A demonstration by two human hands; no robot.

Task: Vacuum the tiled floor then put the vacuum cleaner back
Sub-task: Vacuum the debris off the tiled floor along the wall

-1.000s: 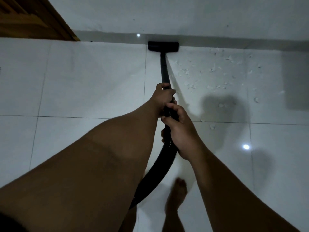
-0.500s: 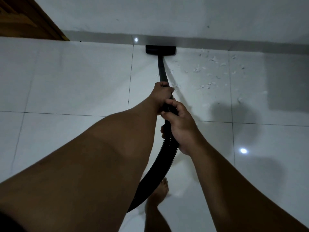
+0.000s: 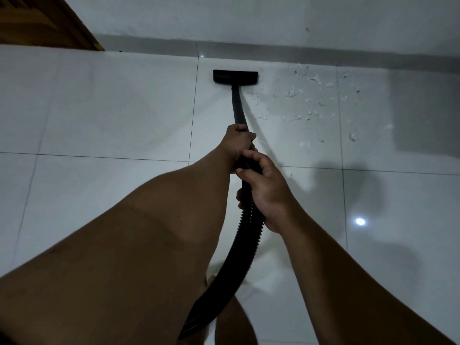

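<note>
A black vacuum floor head lies flat on the white tiled floor, a short way from the wall. Its black wand runs back to my hands. My left hand grips the wand at its upper end. Just behind it, my right hand grips the ribbed black hose, which curves down and left under my left arm. White scraps of debris are scattered on the tiles to the right of the head. The vacuum's body is out of view.
A grey skirting strip and white wall bound the far side. A wooden door or frame fills the top left corner. My bare leg shows at the bottom. A dark shadow patch lies at the right.
The floor head has drawn back a little from the wall and the view has shifted. Both hands keep the same grip. My foot has moved back out of sight beneath the hose.
</note>
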